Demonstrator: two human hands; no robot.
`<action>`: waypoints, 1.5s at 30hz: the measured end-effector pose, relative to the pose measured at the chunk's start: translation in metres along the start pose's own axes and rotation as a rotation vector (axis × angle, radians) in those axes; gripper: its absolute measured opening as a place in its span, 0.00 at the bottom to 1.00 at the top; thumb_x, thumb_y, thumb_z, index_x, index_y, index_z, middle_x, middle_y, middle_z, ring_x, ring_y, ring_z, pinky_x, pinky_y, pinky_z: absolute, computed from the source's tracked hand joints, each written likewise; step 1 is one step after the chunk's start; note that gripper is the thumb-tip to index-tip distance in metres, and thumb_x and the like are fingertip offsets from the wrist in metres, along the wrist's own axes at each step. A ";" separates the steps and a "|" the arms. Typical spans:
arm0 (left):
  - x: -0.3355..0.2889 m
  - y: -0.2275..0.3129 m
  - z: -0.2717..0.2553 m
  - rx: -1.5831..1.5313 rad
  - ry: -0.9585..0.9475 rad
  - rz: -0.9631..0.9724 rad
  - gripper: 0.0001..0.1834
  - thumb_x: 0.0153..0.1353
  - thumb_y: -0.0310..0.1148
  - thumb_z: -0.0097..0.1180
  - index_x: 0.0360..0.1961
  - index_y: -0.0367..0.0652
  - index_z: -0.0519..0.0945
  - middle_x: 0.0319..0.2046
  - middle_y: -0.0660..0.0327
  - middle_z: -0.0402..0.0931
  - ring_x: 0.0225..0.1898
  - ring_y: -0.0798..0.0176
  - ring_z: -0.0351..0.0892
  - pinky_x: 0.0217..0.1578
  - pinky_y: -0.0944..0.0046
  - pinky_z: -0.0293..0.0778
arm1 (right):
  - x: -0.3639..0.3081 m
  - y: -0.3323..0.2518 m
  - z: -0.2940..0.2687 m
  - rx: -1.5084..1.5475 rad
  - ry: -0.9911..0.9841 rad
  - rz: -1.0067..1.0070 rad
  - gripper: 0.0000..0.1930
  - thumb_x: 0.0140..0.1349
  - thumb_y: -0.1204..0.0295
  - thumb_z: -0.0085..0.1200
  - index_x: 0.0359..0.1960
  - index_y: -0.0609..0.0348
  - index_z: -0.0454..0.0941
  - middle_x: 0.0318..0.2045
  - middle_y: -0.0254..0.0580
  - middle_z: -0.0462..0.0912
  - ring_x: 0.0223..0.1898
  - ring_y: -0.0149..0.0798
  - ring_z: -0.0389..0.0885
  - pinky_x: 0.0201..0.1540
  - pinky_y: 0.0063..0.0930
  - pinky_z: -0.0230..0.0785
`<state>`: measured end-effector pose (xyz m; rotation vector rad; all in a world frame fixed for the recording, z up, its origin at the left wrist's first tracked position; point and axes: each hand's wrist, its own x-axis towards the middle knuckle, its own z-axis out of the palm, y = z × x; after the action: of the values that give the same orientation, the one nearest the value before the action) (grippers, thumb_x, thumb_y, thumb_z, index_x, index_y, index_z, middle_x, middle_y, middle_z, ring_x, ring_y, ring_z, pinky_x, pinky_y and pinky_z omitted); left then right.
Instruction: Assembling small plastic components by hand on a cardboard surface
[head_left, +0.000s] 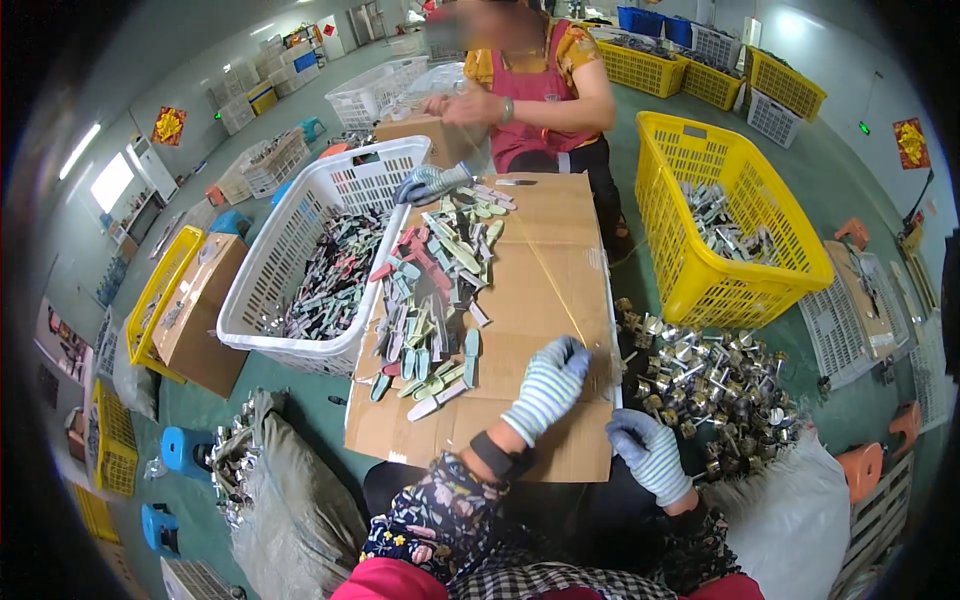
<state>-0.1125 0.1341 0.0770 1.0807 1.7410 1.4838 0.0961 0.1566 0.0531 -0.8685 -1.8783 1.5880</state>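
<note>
My left hand, in a striped knit glove, is above the right half of a cardboard sheet. Its fingers are bent together; whatever they hold is hidden. A thin yellow line runs along the cardboard toward these fingertips. My right hand, gloved alike, is at the sheet's near right corner with its fingers curled in; their contents cannot be made out. Left of my hands lies a heap of flat plastic handle-like pieces in green, pink and grey. A loose striped glove lies at the far left corner.
A white basket of similar pieces stands left. On the right, a yellow basket contains grey pieces, and metal parts with stems cover the floor. Sacks flank me. Across the sheet sits another person, hands over a box.
</note>
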 end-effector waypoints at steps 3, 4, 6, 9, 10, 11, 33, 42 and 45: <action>-0.027 -0.008 0.005 -0.012 -0.007 0.011 0.11 0.63 0.36 0.51 0.33 0.37 0.75 0.19 0.65 0.70 0.21 0.72 0.68 0.23 0.69 0.67 | -0.003 -0.007 0.001 -0.032 0.006 0.010 0.16 0.59 0.72 0.57 0.47 0.67 0.75 0.34 0.40 0.82 0.36 0.28 0.79 0.44 0.24 0.72; -0.033 -0.009 0.006 0.013 -0.013 0.020 0.11 0.63 0.36 0.51 0.33 0.37 0.75 0.18 0.65 0.70 0.21 0.72 0.67 0.23 0.68 0.67 | -0.004 -0.010 0.000 -0.054 0.014 0.018 0.16 0.59 0.72 0.56 0.47 0.67 0.75 0.34 0.40 0.82 0.36 0.28 0.79 0.43 0.24 0.72; -0.044 -0.011 0.004 0.007 -0.023 0.030 0.11 0.63 0.35 0.51 0.33 0.37 0.75 0.19 0.64 0.70 0.21 0.72 0.66 0.24 0.68 0.67 | -0.004 -0.001 -0.001 -0.056 0.023 -0.010 0.15 0.59 0.72 0.56 0.46 0.67 0.75 0.34 0.40 0.83 0.36 0.29 0.80 0.43 0.25 0.73; -0.058 -0.011 -0.001 0.038 -0.038 0.052 0.10 0.64 0.34 0.51 0.33 0.37 0.75 0.20 0.65 0.70 0.22 0.72 0.66 0.25 0.68 0.66 | -0.004 0.006 -0.001 -0.142 0.041 -0.058 0.16 0.58 0.71 0.57 0.46 0.68 0.75 0.34 0.42 0.83 0.36 0.31 0.80 0.43 0.26 0.73; -0.062 -0.011 -0.002 0.021 -0.028 0.039 0.10 0.63 0.34 0.51 0.32 0.36 0.75 0.21 0.57 0.72 0.24 0.61 0.71 0.28 0.63 0.69 | -0.004 0.007 -0.002 -0.103 0.039 -0.039 0.16 0.58 0.71 0.57 0.46 0.68 0.75 0.34 0.42 0.83 0.36 0.32 0.81 0.43 0.27 0.73; -0.065 -0.012 -0.003 0.005 -0.015 0.024 0.11 0.62 0.35 0.51 0.32 0.36 0.75 0.22 0.49 0.75 0.26 0.50 0.76 0.30 0.58 0.71 | -0.004 0.007 -0.001 -0.063 0.036 -0.019 0.17 0.58 0.70 0.57 0.46 0.68 0.75 0.35 0.43 0.83 0.37 0.33 0.81 0.43 0.27 0.73; -0.078 -0.030 -0.015 -0.057 -0.101 -0.113 0.08 0.63 0.32 0.50 0.33 0.38 0.74 0.23 0.68 0.70 0.26 0.75 0.64 0.27 0.71 0.66 | -0.005 0.003 0.001 -0.193 0.042 -0.033 0.17 0.57 0.70 0.58 0.47 0.66 0.75 0.34 0.43 0.83 0.36 0.34 0.82 0.43 0.27 0.74; -0.072 -0.041 -0.017 -0.182 -0.110 -0.211 0.07 0.64 0.32 0.51 0.34 0.38 0.74 0.24 0.69 0.70 0.26 0.75 0.65 0.26 0.73 0.65 | -0.004 -0.007 0.002 -0.235 0.026 -0.008 0.17 0.57 0.71 0.57 0.47 0.67 0.75 0.36 0.45 0.84 0.37 0.34 0.82 0.44 0.26 0.74; -0.073 -0.040 -0.017 -0.189 -0.081 -0.174 0.07 0.64 0.32 0.51 0.34 0.38 0.74 0.24 0.69 0.70 0.26 0.75 0.65 0.26 0.73 0.65 | -0.003 -0.001 0.003 -0.219 0.027 -0.014 0.17 0.57 0.72 0.57 0.47 0.68 0.75 0.36 0.45 0.84 0.39 0.34 0.82 0.45 0.27 0.73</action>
<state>-0.0999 0.0606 0.0370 0.8586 1.5620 1.4425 0.0954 0.1526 0.0531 -0.9612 -2.0614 1.3720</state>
